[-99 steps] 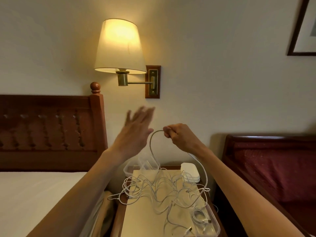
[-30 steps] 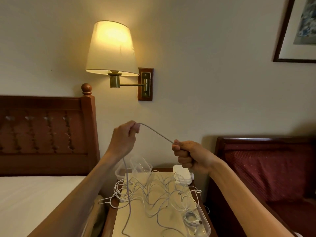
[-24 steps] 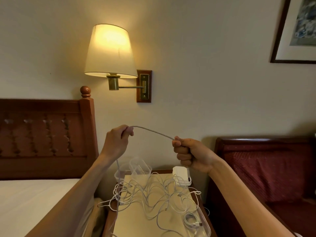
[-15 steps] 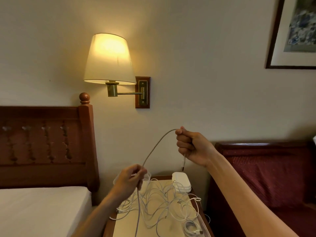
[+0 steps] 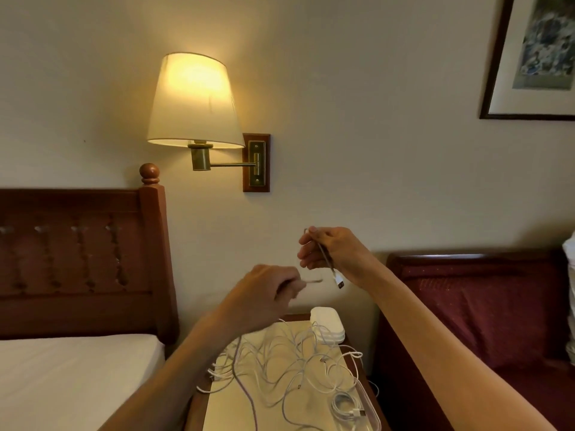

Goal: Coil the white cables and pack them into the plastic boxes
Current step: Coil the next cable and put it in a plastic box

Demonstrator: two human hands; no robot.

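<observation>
Most of the work looks undone: one small coiled white cable (image 5: 345,405) lies in the clear plastic box (image 5: 371,409) at 5 o'clock, while a loose tangle of white cables (image 5: 289,359) covers the pale-topped bedside table (image 5: 224,412). The right hand (image 5: 333,253) curls around one thin white cable (image 5: 326,259), its plug dangling. The left hand (image 5: 264,293) pinches it further along, blurred. The box is cut off; any others are hidden.

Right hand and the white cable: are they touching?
Touching. The head view shows the right hand pinching the white cable at the fingers; the strand crosses the palm, its plug hanging below.
</observation>
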